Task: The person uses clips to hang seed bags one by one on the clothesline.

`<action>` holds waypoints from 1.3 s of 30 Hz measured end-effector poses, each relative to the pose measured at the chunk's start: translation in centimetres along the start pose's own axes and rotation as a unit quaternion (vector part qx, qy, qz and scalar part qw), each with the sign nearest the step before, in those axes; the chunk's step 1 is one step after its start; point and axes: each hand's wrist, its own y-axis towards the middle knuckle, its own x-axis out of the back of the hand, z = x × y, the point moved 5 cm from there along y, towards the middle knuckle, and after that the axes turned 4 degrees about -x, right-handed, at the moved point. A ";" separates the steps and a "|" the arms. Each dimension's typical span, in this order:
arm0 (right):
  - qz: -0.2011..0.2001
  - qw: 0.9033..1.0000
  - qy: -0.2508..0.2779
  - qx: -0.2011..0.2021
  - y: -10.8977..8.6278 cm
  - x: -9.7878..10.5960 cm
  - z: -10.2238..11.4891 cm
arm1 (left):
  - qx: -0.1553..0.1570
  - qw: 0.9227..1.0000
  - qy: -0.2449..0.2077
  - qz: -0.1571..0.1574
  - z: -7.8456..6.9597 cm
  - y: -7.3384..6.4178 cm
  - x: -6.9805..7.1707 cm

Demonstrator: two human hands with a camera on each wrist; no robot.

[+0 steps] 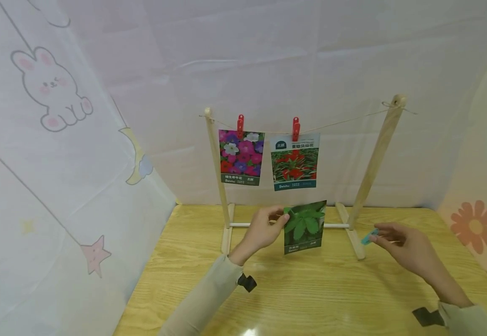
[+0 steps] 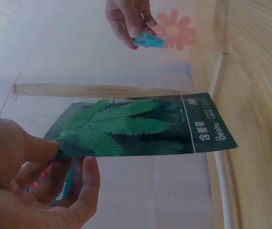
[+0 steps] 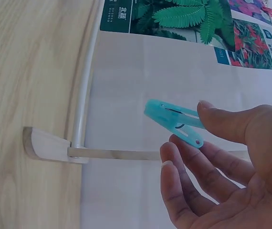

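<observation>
My left hand [image 1: 266, 227] pinches the upper left edge of a green seed packet [image 1: 304, 227] with a leaf picture, thumb in front and fingers behind. The packet hangs in the air, slightly tilted, in front of the stand's white crossbar [image 1: 243, 225]. In my right hand [image 1: 409, 247], a turquoise clothespin [image 3: 174, 119] is pinched by its handle ends between thumb and fingers, near the stand's right foot. Two other seed packets hang from a string [image 1: 340, 123]: one with mixed petunias [image 1: 242, 157], one with red flowers [image 1: 295, 163]. Each has a red clothespin [image 1: 296, 129] at its top.
A wooden post [image 1: 377, 163] at the right and another post [image 1: 218, 168] at the left carry the string. The stand's feet rest on a wood-grain table [image 1: 310, 298]. Pale printed cloth [image 1: 142, 70] surrounds the table's back and sides.
</observation>
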 end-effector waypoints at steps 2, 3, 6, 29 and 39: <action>-0.001 1.000 -0.003 0.007 0.2 0.4 0.1 | -0.003 1.000 0.000 -0.002 -0.2 0.3 0.0; -0.003 1.000 -0.004 0.012 0.3 0.7 0.2 | -0.006 1.000 0.000 -0.003 -0.4 0.4 -0.1; -0.005 1.000 -0.008 0.018 0.7 1.3 0.3 | -0.014 1.000 -0.005 -0.004 -0.7 0.8 -0.2; -0.046 0.997 -0.002 0.064 2.7 5.7 3.4 | -0.065 0.998 0.011 -0.025 -3.9 3.5 -0.7; -0.054 0.995 -0.017 0.087 3.5 7.4 5.1 | -0.068 0.997 -0.004 -0.034 -4.9 5.0 -0.5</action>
